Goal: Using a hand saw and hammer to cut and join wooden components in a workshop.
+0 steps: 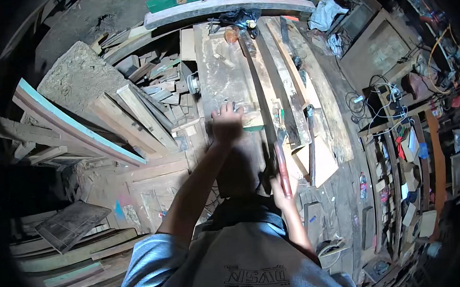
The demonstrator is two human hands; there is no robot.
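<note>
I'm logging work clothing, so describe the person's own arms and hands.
The left hand and right hand are ungloved. The forearms are bare below short bluish sleeves of a greyish shirt with dark printed lettering.

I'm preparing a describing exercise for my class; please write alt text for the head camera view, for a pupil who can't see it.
A person's left hand rests by a short green-edged wood piece on a worn bench, while the right hand holds a red-handled tool. Scrap wood lies left; cluttered shelves stand right.
</note>
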